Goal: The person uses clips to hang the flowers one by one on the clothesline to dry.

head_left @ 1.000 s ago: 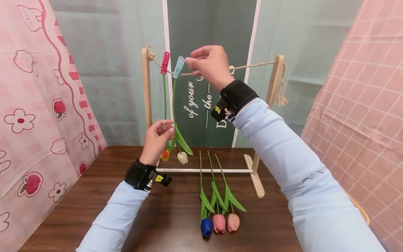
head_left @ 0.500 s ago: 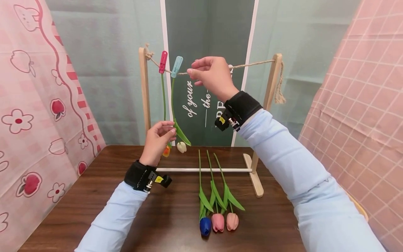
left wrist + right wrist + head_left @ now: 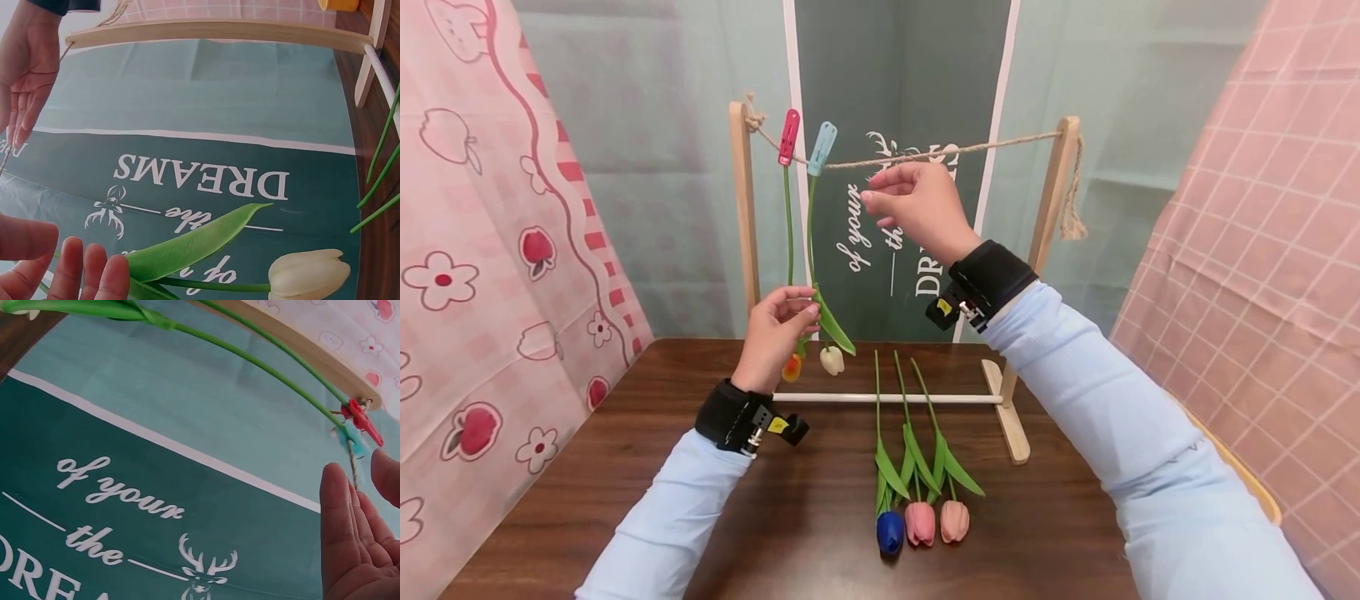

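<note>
A white tulip [image 3: 832, 361] hangs bloom down from the rope [image 3: 985, 146], its stem clipped by a light blue clothespin [image 3: 822, 150]. Left of it, a red clothespin [image 3: 788, 137] holds an orange tulip [image 3: 792, 367], partly hidden behind my left hand [image 3: 775, 337]. That hand's fingers are loosely bent beside the white tulip's stem and leaf [image 3: 194, 247], without gripping them. My right hand [image 3: 928, 208] is just below the rope, to the right of the blue clothespin, thumb and fingers apart with nothing between them, as the right wrist view confirms.
Blue [image 3: 891, 533], pink [image 3: 921, 523] and peach [image 3: 954, 522] tulips lie side by side on the brown table [image 3: 1037, 533]. The rope is strung between two wooden posts [image 3: 1056, 200], joined low by a white bar [image 3: 955, 399]. A yellow rim [image 3: 1240, 471] shows at right.
My right hand has drawn away from the blue clothespin, moving down and to the right. The white tulip has swayed slightly; my left hand has stayed almost still.
</note>
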`<state>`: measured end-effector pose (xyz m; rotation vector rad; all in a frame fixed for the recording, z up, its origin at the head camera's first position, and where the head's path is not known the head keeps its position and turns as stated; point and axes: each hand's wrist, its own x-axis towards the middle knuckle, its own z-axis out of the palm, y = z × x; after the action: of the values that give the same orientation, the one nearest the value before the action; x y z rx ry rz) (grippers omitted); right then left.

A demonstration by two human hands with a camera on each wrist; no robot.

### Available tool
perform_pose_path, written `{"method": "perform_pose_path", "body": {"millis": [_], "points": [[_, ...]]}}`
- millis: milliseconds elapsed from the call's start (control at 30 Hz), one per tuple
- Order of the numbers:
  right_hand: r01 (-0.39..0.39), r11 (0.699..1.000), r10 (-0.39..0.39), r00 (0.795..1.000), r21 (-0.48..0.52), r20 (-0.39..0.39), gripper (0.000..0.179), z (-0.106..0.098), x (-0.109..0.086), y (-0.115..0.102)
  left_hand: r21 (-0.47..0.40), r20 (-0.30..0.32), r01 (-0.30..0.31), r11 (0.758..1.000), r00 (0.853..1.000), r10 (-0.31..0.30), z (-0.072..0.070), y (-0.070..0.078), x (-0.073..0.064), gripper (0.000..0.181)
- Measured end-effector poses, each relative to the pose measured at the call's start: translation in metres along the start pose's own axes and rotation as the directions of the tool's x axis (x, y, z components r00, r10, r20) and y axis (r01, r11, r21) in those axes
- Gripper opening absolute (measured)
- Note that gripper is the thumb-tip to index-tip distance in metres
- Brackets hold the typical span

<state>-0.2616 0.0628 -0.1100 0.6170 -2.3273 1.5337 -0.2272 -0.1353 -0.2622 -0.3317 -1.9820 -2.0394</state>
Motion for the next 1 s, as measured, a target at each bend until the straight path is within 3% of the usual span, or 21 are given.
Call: {"method": "perform_pose_path", "body": {"millis": [367,1000], "points": [[-0.029,1.000,0.029,0.999,0.006,0.027,0.030,-0.002,-0.016,0.019,-0.015,0.010,-0.006,1.000,1.000,0.007,0.001,-0.005,-0.007,0.026],[-0.106,0.993,0.103,0.993,0.049,0.063,0.026,-0.006,-0.041,0.056,-0.018,0.053,0.066,0.998,0.996,-0.065,0.002,-0.011,-0.017,0.026]]}}
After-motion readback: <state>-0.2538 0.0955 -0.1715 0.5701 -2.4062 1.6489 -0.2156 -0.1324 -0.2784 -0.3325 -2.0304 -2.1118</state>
